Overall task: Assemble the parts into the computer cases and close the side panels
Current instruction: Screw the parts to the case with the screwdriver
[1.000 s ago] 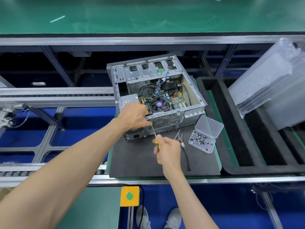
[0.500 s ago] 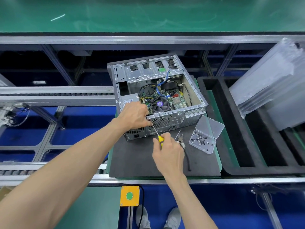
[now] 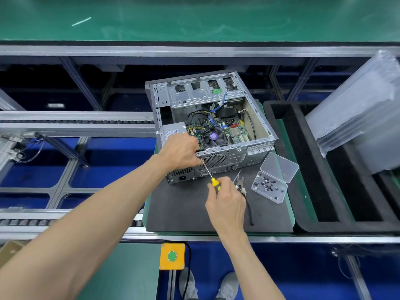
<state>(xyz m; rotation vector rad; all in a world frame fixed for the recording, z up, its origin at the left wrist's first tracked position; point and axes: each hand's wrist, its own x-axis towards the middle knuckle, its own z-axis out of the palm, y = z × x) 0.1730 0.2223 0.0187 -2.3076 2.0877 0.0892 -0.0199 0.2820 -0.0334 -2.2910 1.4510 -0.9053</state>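
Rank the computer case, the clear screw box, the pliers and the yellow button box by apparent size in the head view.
1. Computer case, clearly largest.
2. Clear screw box, with its open lid.
3. Yellow button box and pliers: unranked, the button box sits nearer and the pliers are partly hidden.

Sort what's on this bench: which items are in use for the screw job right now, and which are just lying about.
In use:
computer case
screwdriver, gripped by right hand
left hand, steadying at the shaft's tip
screw box, open

Lying about:
pliers
yellow button box
clear plastic stack
black foam tray
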